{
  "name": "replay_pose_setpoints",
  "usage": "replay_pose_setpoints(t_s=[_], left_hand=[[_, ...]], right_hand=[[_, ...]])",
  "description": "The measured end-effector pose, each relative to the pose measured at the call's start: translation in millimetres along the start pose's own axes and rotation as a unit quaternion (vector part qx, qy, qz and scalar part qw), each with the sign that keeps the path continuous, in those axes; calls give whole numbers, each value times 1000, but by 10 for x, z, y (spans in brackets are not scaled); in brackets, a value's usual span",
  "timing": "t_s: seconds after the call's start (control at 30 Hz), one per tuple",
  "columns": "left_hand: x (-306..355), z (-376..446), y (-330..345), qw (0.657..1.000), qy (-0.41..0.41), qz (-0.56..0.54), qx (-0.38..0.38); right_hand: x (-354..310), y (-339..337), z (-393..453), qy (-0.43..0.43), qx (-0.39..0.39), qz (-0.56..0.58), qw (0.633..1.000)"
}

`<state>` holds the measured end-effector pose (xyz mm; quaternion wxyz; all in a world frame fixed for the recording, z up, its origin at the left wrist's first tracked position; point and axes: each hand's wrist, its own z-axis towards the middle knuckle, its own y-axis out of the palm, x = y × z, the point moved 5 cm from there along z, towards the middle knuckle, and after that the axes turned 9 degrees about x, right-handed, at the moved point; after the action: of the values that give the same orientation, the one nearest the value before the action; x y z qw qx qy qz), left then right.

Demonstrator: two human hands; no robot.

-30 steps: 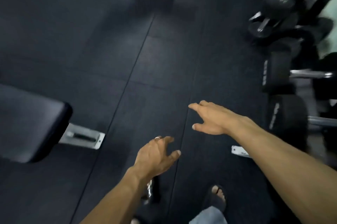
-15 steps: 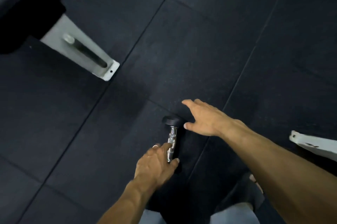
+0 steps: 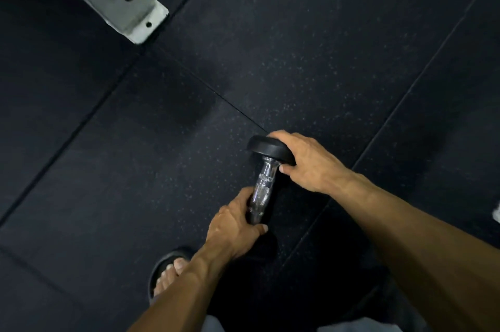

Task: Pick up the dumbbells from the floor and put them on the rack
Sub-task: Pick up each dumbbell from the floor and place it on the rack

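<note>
— Where does the dumbbell (image 3: 263,180) lie, and who has hold of it?

— It rests on the dark rubber floor (image 3: 324,47), chrome handle running from near to far, one black head at the far end. The person's left hand (image 3: 235,223) curls round the near end of the handle; the right hand (image 3: 305,161) wraps over the far head, thumb tucked under its rim. The near head is hidden behind the left hand.

— How should the lift be done well?

— By the look of it, the grip needs settling first: the left hand sits low on the handle, so sliding it toward the middle would balance the weight. The right hand on the smooth head serves better as a steadier than a carrier.

— Any hazard?

— A sandalled foot (image 3: 167,272) stands just near-left of the dumbbell; a slip could land there. The grey bench foot (image 3: 135,15) lies well apart, far left. The rack is out of view.
</note>
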<state>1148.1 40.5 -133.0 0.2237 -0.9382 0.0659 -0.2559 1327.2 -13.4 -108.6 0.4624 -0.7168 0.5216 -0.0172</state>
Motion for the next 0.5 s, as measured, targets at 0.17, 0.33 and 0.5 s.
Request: replay_pose_setpoints(t_s=[0.17, 0.33, 0.5], left_hand=[[152, -85, -86, 1000, 12, 18, -13], [642, -360, -302, 997, 42, 43, -40], [1521, -769, -682, 993, 94, 65, -40]], right_hand=[[71, -128, -142, 8, 13, 12, 1000], [55, -700, -467, 28, 39, 33, 998], [-94, -1734, -890, 33, 81, 45, 995]])
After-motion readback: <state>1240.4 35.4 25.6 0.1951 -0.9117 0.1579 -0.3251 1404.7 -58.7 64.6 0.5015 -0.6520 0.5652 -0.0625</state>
